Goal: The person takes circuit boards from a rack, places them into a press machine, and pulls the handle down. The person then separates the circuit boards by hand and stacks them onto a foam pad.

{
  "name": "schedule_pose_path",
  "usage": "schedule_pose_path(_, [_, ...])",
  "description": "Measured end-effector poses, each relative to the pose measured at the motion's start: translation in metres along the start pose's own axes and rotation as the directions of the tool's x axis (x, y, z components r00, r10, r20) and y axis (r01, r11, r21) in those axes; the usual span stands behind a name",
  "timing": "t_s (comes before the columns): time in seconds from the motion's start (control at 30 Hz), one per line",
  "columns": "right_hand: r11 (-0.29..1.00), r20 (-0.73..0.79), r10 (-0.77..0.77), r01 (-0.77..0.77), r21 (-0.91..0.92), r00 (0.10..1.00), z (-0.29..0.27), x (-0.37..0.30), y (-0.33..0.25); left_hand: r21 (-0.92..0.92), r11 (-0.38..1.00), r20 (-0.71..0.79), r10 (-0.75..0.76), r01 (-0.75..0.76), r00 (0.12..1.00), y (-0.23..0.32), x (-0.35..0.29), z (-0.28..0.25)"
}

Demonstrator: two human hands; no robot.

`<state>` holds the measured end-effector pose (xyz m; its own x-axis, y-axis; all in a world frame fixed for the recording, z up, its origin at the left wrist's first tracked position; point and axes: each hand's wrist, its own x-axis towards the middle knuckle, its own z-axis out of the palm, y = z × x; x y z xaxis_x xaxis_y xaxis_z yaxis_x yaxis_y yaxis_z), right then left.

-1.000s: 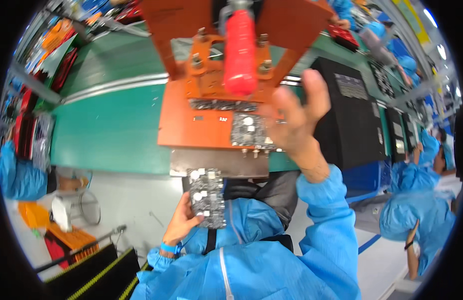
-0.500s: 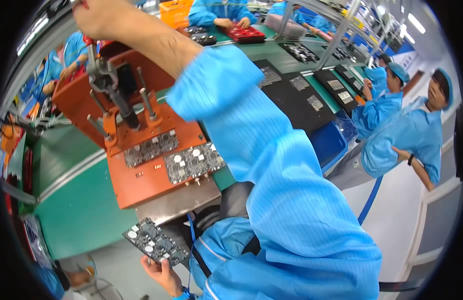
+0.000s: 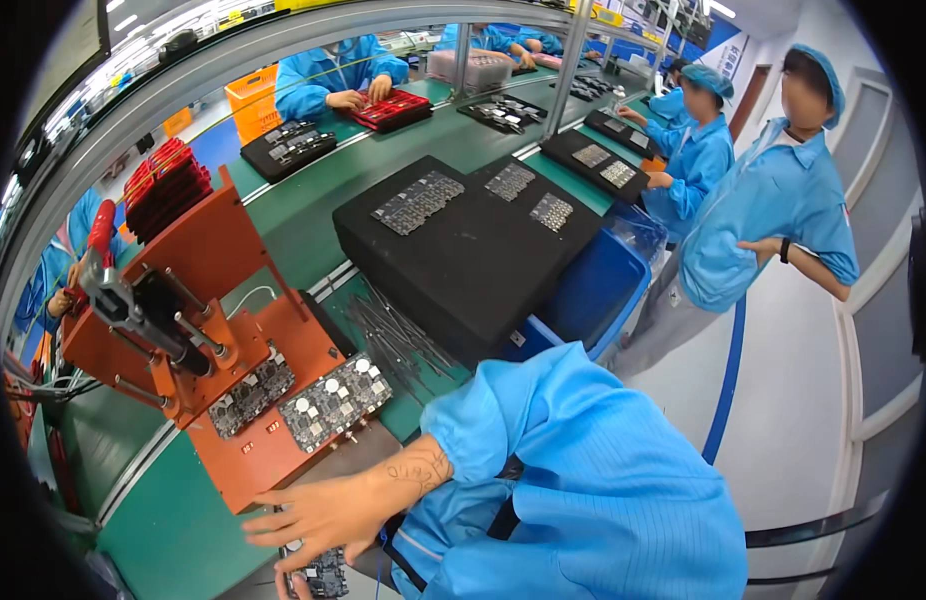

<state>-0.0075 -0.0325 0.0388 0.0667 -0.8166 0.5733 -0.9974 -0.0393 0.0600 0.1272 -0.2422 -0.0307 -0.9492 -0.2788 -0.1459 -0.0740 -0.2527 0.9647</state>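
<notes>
head view, right hand point(image 3: 328, 512) splayed over circuit board point(image 3: 329, 577), left hand point(image 3: 294, 588) gripping it

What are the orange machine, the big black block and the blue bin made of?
Orange machine: probably painted metal, because its flat plates have one even colour; hard plastic is possible.
Big black block: looks like foam, since it is thick and dull with hardly any shine, but I can't be sure.
Blue bin: likely smooth plastic, going by its even colour and slightly glossy rim.
</notes>
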Motion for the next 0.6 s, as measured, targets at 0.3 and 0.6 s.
schedule_pose_path(0.3, [0.907, 0.172, 0.327, -0.359, 0.219, 0.929, 0.011, -0.038, -0.002, -0.199, 0.956, 0.276, -0.156, 0.215, 0.948, 0.024, 0.042, 0.021])
schedule_pose_path(0.6, [0.225, 0.342, 0.597, -0.561, 0.797, 0.725, -0.040, -0.081, -0.021, 0.018, 0.999, 0.028, 0.049, -0.050, 0.998, 0.067, 0.157, 0.026])
